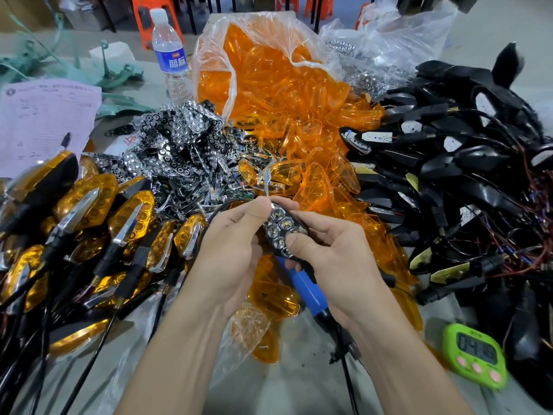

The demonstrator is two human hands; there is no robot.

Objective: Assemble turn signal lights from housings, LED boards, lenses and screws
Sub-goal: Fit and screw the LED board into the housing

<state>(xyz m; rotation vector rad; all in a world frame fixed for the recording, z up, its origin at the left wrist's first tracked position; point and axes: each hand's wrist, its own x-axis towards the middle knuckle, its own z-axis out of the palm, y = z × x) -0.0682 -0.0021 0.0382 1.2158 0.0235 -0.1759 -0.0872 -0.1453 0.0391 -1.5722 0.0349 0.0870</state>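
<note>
Both hands meet at the centre over one black housing with a chrome honeycomb reflector seated in it. My left hand pinches its upper end with thumb and fingers. My right hand grips its lower end, thumb pressed on the reflector. A blue electric screwdriver lies under my right hand. Orange lenses spill from a clear bag behind. Chrome reflectors are heaped at centre left. Black wired housings are piled at the right. Finished amber lights lie at the left.
A water bottle stands at the back beside the lens bag. Pink paper with a pen lies far left. A green timer sits at the near right. A second clear bag holds small metal parts. Black cables trail toward the front edge.
</note>
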